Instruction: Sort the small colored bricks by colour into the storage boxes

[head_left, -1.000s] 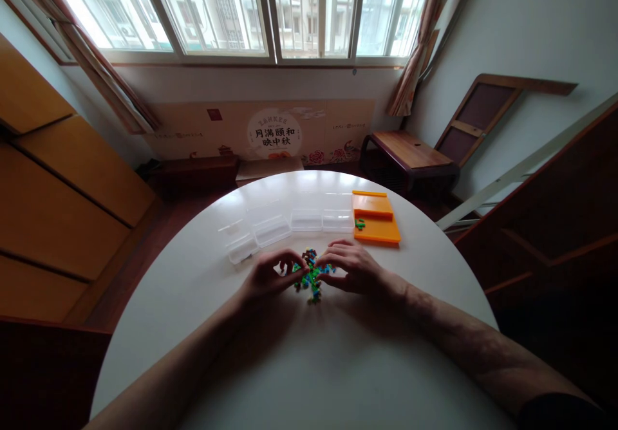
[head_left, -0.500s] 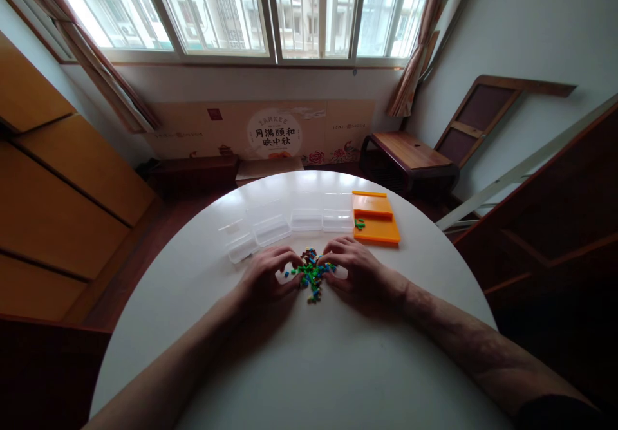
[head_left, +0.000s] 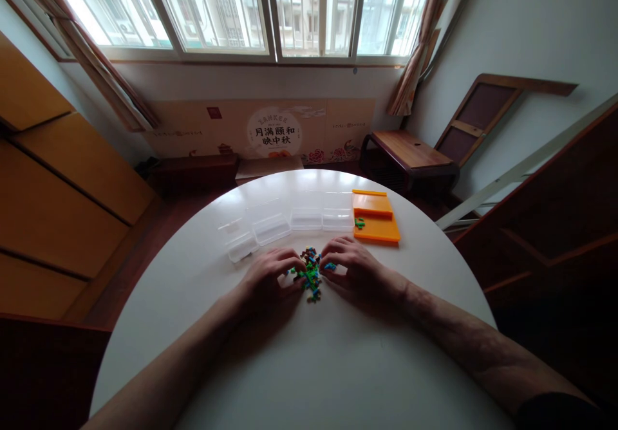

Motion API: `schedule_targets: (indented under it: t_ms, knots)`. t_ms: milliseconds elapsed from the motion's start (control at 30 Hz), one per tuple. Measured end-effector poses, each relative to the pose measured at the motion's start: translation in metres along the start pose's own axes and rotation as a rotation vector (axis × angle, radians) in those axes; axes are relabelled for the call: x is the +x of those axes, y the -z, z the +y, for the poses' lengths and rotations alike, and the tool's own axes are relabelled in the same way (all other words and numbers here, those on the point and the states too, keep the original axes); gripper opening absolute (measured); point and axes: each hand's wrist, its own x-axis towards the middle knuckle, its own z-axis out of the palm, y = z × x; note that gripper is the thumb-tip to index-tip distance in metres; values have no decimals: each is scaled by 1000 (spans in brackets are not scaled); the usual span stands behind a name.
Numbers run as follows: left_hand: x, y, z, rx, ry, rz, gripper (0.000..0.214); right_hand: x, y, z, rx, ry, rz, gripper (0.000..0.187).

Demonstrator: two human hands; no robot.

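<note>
A small heap of loose toy building bricks [head_left: 311,277], in green, blue, brown and pale colours, lies on the white round table [head_left: 309,359]. From its left side my left hand [head_left: 273,274] reaches in, fingers curved, with a gap between thumb and forefinger; the fingertips touch the heap's edge. On the other side my right hand [head_left: 351,264] rests likewise, fingers bent and apart, with a few blue bricks [head_left: 330,266] in the space between its thumb and forefinger. Neither hand appears to grip a brick, though the fingertips partly hide the pieces.
Beyond the hands stand several clear plastic boxes with lids up, among them a box [head_left: 273,231] left of centre. An orange case [head_left: 379,227], opened out, lies to their right with a green cactus-shaped piece [head_left: 360,223] on it. A wooden chair [head_left: 410,150] stands behind the table.
Both hands have drawn slightly inward and pushed the bricks into a narrower heap. A few blue bricks now sit apart near the right hand.
</note>
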Motion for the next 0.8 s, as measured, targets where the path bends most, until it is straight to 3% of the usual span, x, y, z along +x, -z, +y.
schedule_targets:
  t_ms: [200,367,600,800]
  knots:
    - [1,-2,1,30,-69,3,13,-2,5,4,128,-136,107,2]
    - [1,-1,3,54,-95,-3,12,-4,5,7,85,-201,169,5]
    - [-1,-2,2,60,-67,-26,12,-3,9,5,112,-221,189,5]
    - [0,0,4,55,-42,-58,12,-7,22,18,39,-350,332,6]
